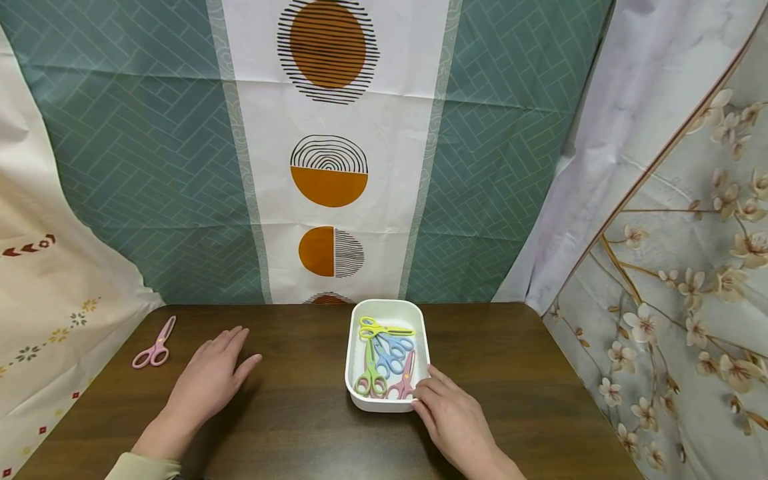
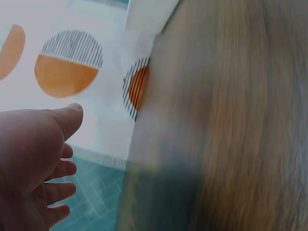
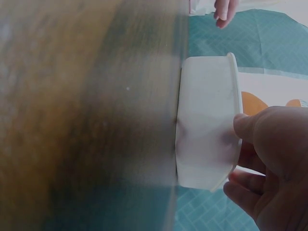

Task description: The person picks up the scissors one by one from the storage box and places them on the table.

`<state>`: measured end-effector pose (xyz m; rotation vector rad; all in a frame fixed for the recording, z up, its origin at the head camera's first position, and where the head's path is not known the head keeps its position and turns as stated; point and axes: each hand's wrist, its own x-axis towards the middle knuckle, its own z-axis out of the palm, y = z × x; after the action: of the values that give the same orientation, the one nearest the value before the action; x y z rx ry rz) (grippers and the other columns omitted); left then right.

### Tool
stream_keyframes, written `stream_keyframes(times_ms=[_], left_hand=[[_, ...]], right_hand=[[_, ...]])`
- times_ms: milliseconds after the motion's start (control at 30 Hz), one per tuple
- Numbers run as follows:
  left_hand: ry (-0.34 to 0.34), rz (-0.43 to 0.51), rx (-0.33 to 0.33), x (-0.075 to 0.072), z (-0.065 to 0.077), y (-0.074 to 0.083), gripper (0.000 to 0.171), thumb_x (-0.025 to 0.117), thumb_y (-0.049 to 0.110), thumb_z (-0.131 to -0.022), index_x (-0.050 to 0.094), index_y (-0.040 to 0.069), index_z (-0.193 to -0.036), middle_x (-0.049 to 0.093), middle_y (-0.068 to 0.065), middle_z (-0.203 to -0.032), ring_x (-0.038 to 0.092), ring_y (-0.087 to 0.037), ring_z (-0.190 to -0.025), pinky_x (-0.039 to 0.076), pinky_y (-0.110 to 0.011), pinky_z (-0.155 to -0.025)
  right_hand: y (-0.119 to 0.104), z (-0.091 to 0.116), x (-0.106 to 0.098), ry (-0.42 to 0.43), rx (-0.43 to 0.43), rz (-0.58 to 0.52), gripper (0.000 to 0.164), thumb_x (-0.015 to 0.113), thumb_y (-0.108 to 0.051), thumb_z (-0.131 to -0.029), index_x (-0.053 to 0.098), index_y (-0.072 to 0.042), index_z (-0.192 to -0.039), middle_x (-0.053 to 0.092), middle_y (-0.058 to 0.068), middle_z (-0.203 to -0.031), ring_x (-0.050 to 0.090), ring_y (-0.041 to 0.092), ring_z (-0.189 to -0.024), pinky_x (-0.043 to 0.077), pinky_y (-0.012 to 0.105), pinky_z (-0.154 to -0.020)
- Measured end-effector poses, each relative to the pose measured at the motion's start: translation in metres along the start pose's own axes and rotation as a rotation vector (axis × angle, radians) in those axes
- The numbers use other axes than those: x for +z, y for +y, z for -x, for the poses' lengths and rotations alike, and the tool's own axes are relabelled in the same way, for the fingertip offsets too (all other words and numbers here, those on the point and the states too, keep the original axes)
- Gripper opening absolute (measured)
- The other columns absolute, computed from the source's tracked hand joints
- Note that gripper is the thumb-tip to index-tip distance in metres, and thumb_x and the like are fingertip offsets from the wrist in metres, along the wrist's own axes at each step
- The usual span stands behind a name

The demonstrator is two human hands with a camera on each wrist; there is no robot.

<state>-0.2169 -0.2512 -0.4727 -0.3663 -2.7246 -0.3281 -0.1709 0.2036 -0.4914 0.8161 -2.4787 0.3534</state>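
A white plastic container [image 1: 389,404] stands on the table with several pairs of children's scissors inside. Among them are yellow scissors [image 1: 384,328], green scissors [image 1: 370,373], blue scissors [image 1: 390,353] and pink scissors [image 1: 405,380]. My right hand [image 1: 450,413] pinches the near right corner of the container, thumb at the front rim and fingers along the right side. My left hand [image 1: 210,373] is over the left part of the table with fingers extended and nothing in it. Beyond it, at the left, lies a separate pair of pink scissors [image 1: 157,347].
The dark wooden table [image 1: 288,400] ends at a green and white patterned curtain [image 1: 150,167] behind it. A cream cloth [image 1: 54,280] hangs along the left side, and a floral cloth [image 1: 690,320] along the right.
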Motion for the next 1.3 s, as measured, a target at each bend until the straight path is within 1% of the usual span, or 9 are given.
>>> stream_keyframes(times_ms=[200,433,633,833,1067,1300], left_hand=[[0.028,0.016,0.039,0.0,-0.002,0.022,0.063,0.078,0.032,-0.105,0.06,-0.013,-0.146,0.06,-0.034,-0.15,0.054,-0.056,-0.141,0.041,-0.071,-0.116],[0.033,0.031,0.083,0.001,-0.005,0.049,0.063,0.08,0.031,-0.103,0.062,-0.011,-0.146,0.063,-0.03,-0.149,0.058,-0.051,-0.14,0.044,-0.067,-0.117],[0.034,0.048,0.119,0.002,-0.007,0.067,0.062,0.081,0.032,-0.103,0.063,-0.01,-0.146,0.063,-0.028,-0.149,0.06,-0.049,-0.138,0.046,-0.065,-0.116],[0.037,0.07,0.132,0.002,-0.012,0.084,0.062,0.082,0.031,-0.103,0.063,-0.009,-0.147,0.063,-0.026,-0.15,0.059,-0.047,-0.14,0.046,-0.062,-0.117],[0.033,0.104,0.164,0.007,-0.017,0.107,0.062,0.083,0.032,-0.102,0.064,-0.007,-0.145,0.064,-0.024,-0.149,0.061,-0.045,-0.138,0.046,-0.06,-0.118],[0.034,0.109,0.209,0.015,-0.02,0.129,0.059,0.083,0.031,-0.101,0.066,-0.006,-0.144,0.066,-0.021,-0.146,0.062,-0.042,-0.137,0.047,-0.056,-0.118]], right_hand=[[0.0,0.0,0.0,-0.012,0.007,0.004,0.009,0.086,-0.02,-0.097,0.079,-0.017,-0.101,0.077,-0.006,-0.11,0.066,0.029,-0.138,0.057,0.042,-0.109],[0.0,0.001,0.002,-0.005,0.001,0.014,0.008,0.086,-0.019,-0.097,0.079,-0.019,-0.101,0.077,-0.007,-0.11,0.066,0.029,-0.137,0.058,0.043,-0.107],[-0.001,0.0,-0.001,-0.013,0.006,0.001,0.009,0.086,-0.019,-0.097,0.079,-0.017,-0.102,0.077,-0.006,-0.111,0.065,0.029,-0.138,0.058,0.043,-0.107],[-0.001,-0.001,0.0,-0.011,0.003,0.013,0.008,0.085,-0.02,-0.098,0.079,-0.018,-0.103,0.077,-0.006,-0.111,0.066,0.029,-0.137,0.058,0.044,-0.107],[-0.001,-0.001,-0.001,-0.007,0.01,0.008,0.009,0.086,-0.02,-0.097,0.08,-0.017,-0.103,0.078,-0.005,-0.11,0.066,0.029,-0.138,0.057,0.044,-0.107],[0.0,0.0,0.0,0.005,0.008,0.004,0.01,0.087,-0.02,-0.096,0.08,-0.017,-0.102,0.078,-0.005,-0.109,0.066,0.029,-0.138,0.058,0.043,-0.107]])
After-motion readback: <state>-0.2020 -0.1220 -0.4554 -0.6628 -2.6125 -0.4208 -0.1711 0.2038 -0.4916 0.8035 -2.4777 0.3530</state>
